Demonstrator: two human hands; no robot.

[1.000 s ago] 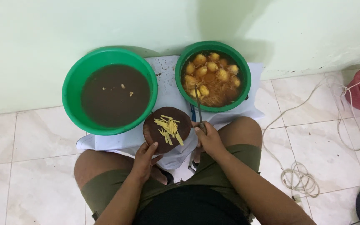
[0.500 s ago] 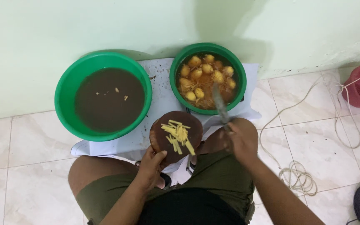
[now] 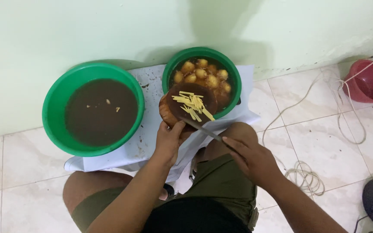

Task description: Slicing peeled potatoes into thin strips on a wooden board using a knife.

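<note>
The stiff round board (image 3: pixel 189 108), probably wet and slippery, is gripped at its near edge by the left hand (image 3: pixel 169 140); a knife (image 3: pixel 201 130) is pinched in the right hand (image 3: pixel 249 157), blade beneath the loose, light potato strips (image 3: pixel 193 105).

The left hand (image 3: pixel 169 140) has lifted the round board (image 3: pixel 186 108) (potato sticks aboard) over the potato basin's (image 3: pixel 234 73) rim, the knife (image 3: pixel 201 130) now behind it.

Two green basins stand by the far wall: a larger one (image 3: pixel 57 108) on the left and a smaller one (image 3: pixel 234 71) on the right. One round wooden board (image 3: pixel 168 113) carries one heap of yellow strips (image 3: pixel 193 105). One knife (image 3: pixel 201 130) shows. Two hands are in view, left (image 3: pixel 169 139) and right (image 3: pixel 249 155). One red bucket (image 3: pixel 370 84) and one white cord (image 3: pixel 307 177) sit on the right.
</note>
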